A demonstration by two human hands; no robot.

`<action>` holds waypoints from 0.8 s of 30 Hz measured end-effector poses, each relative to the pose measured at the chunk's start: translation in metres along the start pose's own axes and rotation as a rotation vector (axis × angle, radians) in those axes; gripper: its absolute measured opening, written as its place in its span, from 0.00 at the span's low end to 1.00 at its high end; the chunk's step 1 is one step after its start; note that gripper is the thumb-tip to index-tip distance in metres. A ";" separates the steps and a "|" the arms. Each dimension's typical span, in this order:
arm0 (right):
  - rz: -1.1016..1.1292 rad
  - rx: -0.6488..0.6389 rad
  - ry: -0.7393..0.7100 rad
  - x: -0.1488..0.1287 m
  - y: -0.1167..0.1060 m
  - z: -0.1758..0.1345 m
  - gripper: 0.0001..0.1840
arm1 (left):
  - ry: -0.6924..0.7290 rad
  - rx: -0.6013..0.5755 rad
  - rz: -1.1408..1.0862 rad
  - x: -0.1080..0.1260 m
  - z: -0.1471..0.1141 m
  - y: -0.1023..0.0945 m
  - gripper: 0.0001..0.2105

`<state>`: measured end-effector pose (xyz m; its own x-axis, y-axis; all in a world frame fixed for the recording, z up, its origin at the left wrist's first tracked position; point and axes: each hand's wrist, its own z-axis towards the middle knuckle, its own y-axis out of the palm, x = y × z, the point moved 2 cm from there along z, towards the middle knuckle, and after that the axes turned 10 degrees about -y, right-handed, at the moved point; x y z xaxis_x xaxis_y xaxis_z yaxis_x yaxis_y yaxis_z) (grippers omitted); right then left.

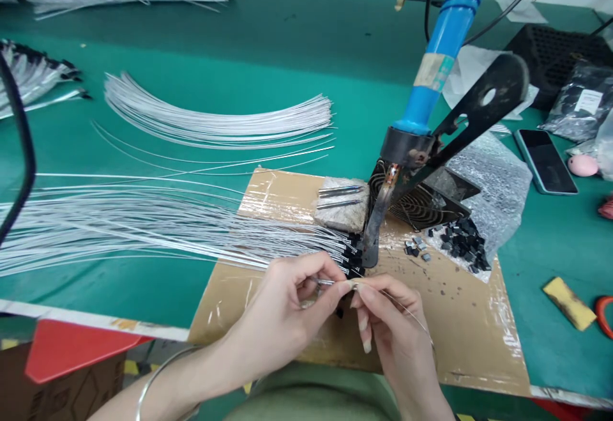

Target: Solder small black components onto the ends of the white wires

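My left hand (299, 309) is closed in a pinch on a thin grey-white cable, mostly hidden by the fingers. Its fingertips meet those of my right hand (393, 319), which pinches a thin shiny wire (416, 320) that trails back over the palm. What lies right between the fingertips is too small to make out. Just beyond them, several small black connectors (353, 256) end a wide bundle of grey-white cables (191, 220) running left. Above stands a blue-handled soldering iron (421, 101) in a black metal stand (483, 111), its bent tip pointing down near the connectors.
Brown cardboard (460, 325) covers the green table (364, 44). A block with metal rods (341, 200) sits left of a small black fan (416, 197). Loose black pieces (464, 242) lie on bubble wrap (502, 178). Farther right are a phone (546, 161) and yellow sponge (568, 303). Another cable bundle (215, 117) lies behind.
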<state>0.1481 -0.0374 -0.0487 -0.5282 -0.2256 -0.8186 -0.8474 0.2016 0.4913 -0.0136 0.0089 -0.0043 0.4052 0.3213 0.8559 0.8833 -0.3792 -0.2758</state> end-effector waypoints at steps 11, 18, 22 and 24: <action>0.038 0.036 -0.016 0.004 0.001 0.000 0.13 | 0.043 0.055 -0.096 -0.008 -0.001 0.010 0.12; 0.047 0.047 -0.016 0.007 0.000 0.000 0.13 | 0.157 0.152 -0.038 -0.011 -0.001 0.014 0.10; 0.049 0.048 -0.009 0.007 0.000 0.001 0.13 | 0.261 0.222 0.061 -0.008 -0.002 0.012 0.10; 0.053 0.048 -0.004 0.006 0.000 0.002 0.12 | 0.281 0.228 0.074 -0.006 -0.002 0.012 0.10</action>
<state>0.1448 -0.0371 -0.0540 -0.5721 -0.2093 -0.7930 -0.8145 0.2583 0.5195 -0.0063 0.0007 -0.0118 0.4173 0.0371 0.9080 0.8967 -0.1793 -0.4047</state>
